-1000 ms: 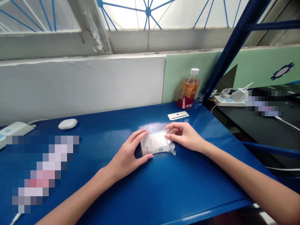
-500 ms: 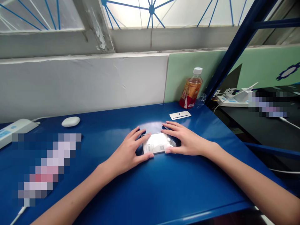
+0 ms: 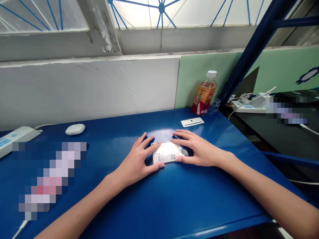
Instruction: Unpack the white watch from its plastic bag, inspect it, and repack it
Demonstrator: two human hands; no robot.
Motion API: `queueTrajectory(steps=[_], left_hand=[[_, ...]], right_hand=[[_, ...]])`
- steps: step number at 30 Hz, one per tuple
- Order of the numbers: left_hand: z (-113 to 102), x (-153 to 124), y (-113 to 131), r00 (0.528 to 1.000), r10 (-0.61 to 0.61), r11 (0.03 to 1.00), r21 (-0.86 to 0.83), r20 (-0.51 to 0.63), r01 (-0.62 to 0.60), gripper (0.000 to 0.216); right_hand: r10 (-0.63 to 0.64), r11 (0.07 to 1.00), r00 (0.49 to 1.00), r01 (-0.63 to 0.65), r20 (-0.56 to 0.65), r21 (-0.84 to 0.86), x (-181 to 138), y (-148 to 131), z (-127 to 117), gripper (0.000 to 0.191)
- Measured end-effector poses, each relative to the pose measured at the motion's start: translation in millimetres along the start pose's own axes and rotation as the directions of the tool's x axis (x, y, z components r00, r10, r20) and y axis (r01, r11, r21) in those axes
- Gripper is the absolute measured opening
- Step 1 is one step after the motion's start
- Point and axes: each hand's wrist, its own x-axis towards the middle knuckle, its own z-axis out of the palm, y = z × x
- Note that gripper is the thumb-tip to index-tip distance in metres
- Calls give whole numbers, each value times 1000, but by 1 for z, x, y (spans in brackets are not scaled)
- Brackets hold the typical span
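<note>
Basically, L hand (image 3: pixel 139 157) & R hand (image 3: pixel 199 149) are apart, fingers spread, at opp. ends of clear pkt (image 3: pixel 165 154), flat on blue desk (image 3: pixel 159 196) AFAICT thru glare. Best steady it w/ light, even pressure.

Colours and patterns: the packet (image 3: pixel 164 153) is white, its clear wrapping glossed with bright glare and its face printed with a grey barcode and a small square code. The desk (image 3: pixel 149 202) is deep, shiny blue; the post (image 3: pixel 256 49), darker navy. The bottle (image 3: pixel 206 91) shows amber-orange above, red below, with a white cap (image 3: pixel 211 74). The card (image 3: pixel 192 122) is off-white, marked by a dark dot and stripe; the rounded case (image 3: pixel 75 129), plain glossy white; the power strip (image 3: pixel 18 135), white with pale-blue patches. The pale-green panel (image 3: pixel 191 79) adjoins a greyish-white wall (image 3: pixel 99 91). The window grille (image 3: pixel 161 8) forms blue radiating lines.
</note>
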Motion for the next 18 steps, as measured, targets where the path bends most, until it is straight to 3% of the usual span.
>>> queueTrajectory(steps=[7,18], left_hand=[[0,-1,-2,1000,-8,1000,-7,-10,8,67],[3,0,-3,1000,-9,1000,-7,-22,9,69]], right_hand=[[-64,994,996,57,-68,-94,1,-6,-1,36],[-85,961,983,38,-163,-273,3,-11,-3,17]])
